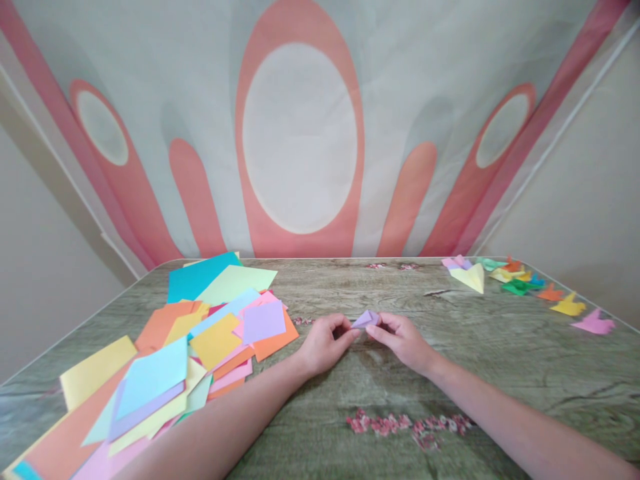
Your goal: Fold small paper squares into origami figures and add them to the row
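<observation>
A small folded piece of purple paper (366,319) is held just above the middle of the table, pointed towards the left. My left hand (327,343) pinches its left tip between thumb and fingers. On the other side, my right hand (400,340) grips the right end, thumb in front and fingers behind. Several folds show on the paper, but its finer creases are too small to make out. The fingertips cover both of its ends.
Loose coloured paper sheets (215,340) lie in a spread pile at the left, partly behind my left forearm. Several small folded paper figures (567,305) line the right edge, near a pale yellow folded paper (469,277). The wooden-patterned table (320,427) meets a patterned backdrop (300,247).
</observation>
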Available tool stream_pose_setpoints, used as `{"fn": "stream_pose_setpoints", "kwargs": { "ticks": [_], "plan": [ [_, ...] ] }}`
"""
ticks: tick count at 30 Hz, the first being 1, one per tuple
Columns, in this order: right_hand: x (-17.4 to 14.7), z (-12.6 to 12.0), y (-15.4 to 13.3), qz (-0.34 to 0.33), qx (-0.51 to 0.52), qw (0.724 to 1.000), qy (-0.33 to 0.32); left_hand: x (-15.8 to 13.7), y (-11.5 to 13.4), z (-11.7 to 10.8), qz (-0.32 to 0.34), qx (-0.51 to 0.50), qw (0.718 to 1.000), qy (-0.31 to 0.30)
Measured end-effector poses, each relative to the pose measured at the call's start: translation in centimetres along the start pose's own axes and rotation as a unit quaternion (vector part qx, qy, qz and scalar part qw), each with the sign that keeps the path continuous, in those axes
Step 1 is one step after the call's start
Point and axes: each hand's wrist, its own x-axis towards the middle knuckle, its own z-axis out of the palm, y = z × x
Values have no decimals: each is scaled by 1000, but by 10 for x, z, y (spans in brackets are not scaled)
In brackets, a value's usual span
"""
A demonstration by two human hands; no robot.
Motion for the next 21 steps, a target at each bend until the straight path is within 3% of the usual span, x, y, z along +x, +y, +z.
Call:
{"fn": "stream_pose_setpoints", "kwargs": {
  "ticks": [8, 15, 21],
  "plan": [
    [1, -1, 1, 15, 38, 999, 5, 0, 4, -1, -28, -36, 999, 8],
    [0, 1, -2, -1, -6, 1000, -27, -1, 6, -3, 16, -18, 1000, -14],
    [-1, 5, -1, 10, 22, 1000, 14, 2, 5, -5, 28, -8, 1000, 1]
  ]
}}
